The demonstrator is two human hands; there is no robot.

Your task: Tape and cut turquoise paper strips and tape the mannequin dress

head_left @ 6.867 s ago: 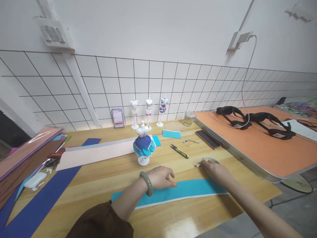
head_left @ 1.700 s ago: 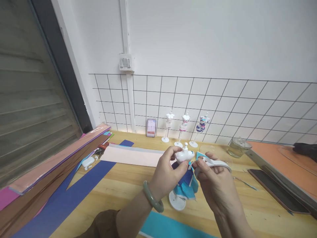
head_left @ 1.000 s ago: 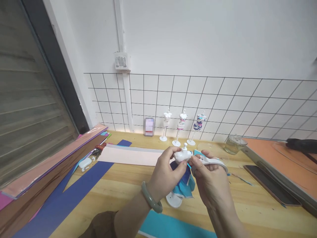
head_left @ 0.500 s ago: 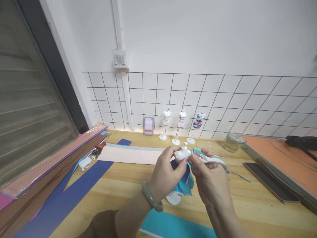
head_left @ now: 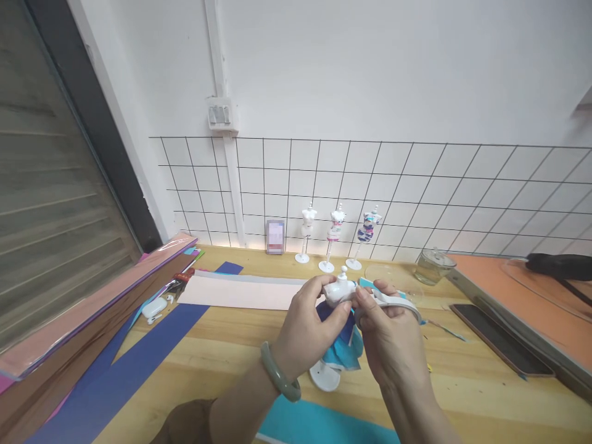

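A small white mannequin [head_left: 341, 290] stands at the centre on a round white base, dressed below in a dark blue and turquoise skirt [head_left: 342, 350]. My left hand [head_left: 309, 327], with a green bangle at the wrist, closes its thumb and fingers around the torso. White-handled scissors [head_left: 398, 302] lie in my right hand [head_left: 393, 333], whose fingers are closed on the handles right beside the mannequin's shoulder. The scissor blades are mostly hidden.
Three small mannequins [head_left: 336, 225] stand along the back wall. Pale pink paper [head_left: 245, 292], blue strips [head_left: 152, 351] and an earbud case [head_left: 154, 307] lie left. Turquoise material [head_left: 324, 425] is in front. A phone [head_left: 502, 339] and glass jar [head_left: 435, 266] are right.
The camera view has shifted slightly. My right hand and the scissors have moved a little against the mannequin's shoulder, while my left hand keeps its hold.
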